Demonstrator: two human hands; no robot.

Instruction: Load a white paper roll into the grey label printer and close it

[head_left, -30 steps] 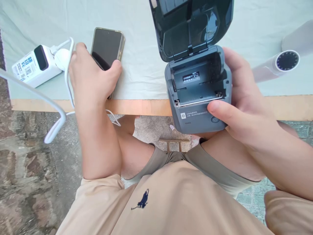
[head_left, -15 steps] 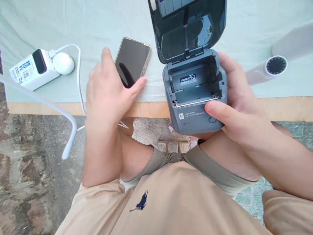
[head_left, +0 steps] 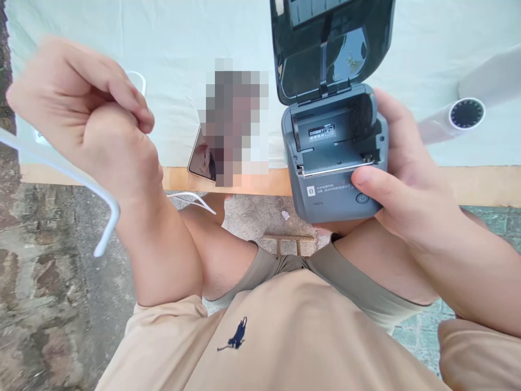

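My right hand [head_left: 411, 168] holds a dark grey label printer [head_left: 336, 163] by its right side, the thumb on the front near a round button. The printer's dark lid [head_left: 331, 49] stands raised, and its compartment shows a small label and a metal bar, with no roll inside. My left hand [head_left: 97, 108] is raised at the left with its fingers curled in; whether they hold anything is hidden. Between the hands lies a phone [head_left: 202, 155] at the table's front edge, mostly covered by a pixelated patch.
A white cylindrical object [head_left: 466, 114] with a dark round end lies at the right. White cable [head_left: 195, 200] hangs at the table's wooden edge [head_left: 260, 181]. A white curved rod [head_left: 73, 176] crosses the left side. Below are my legs and a small wooden stool [head_left: 288, 237].
My left hand has moved left and up from beside the phone, and its fingers have curled. The phone now appears lower, nearer the table edge. The printer has shifted slightly right in view.
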